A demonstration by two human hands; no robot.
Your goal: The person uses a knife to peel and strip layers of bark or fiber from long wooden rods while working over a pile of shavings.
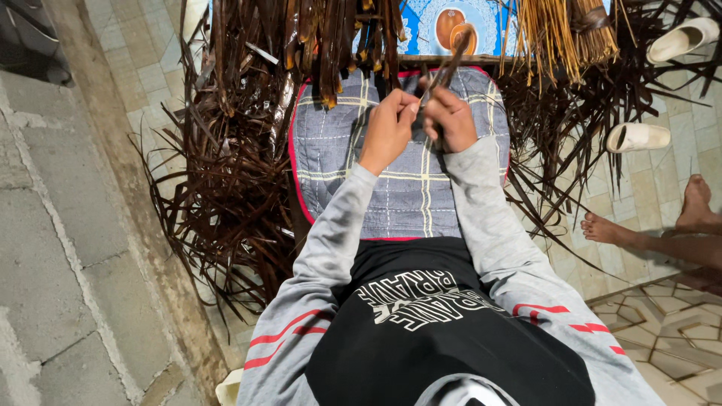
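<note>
Fingers of the right hand (pixel 450 119) are clenched around a long, narrow, dark brown dried leaf strip (pixel 449 66), which rises out of the fist toward one o'clock and ends near the blue printed mat; the fingers of the left hand (pixel 389 128) are curled in beside it, fingertips at the strip's lower part at about three o'clock of that hand, though whether they pinch the strip or a small tool against it is too small to tell. Judging from this grip, the work goes best if the right fist keeps the strip taut and steady while the left fingertips act close to the fist, where the strip cannot flex away; a slack hold would probably let the brittle leaf tear unevenly. Both hands sit close together, touching or nearly so, above a grey quilted cushion with yellow and white check lines and red piping (pixel 338 165). At twelve o'clock of the hands hang more dark brown leaf strips (pixel 331 45); at one to two o'clock lies a bundle of pale straw-coloured thin ribs (pixel 556 34). A heap of dark stripped leaf waste (pixel 226 188) spreads at nine o'clock. Well apart at three o'clock rest two cream sandals (pixel 638 137) and another person's bare feet (pixel 609 229) on the tiled floor (pixel 662 331).
</note>
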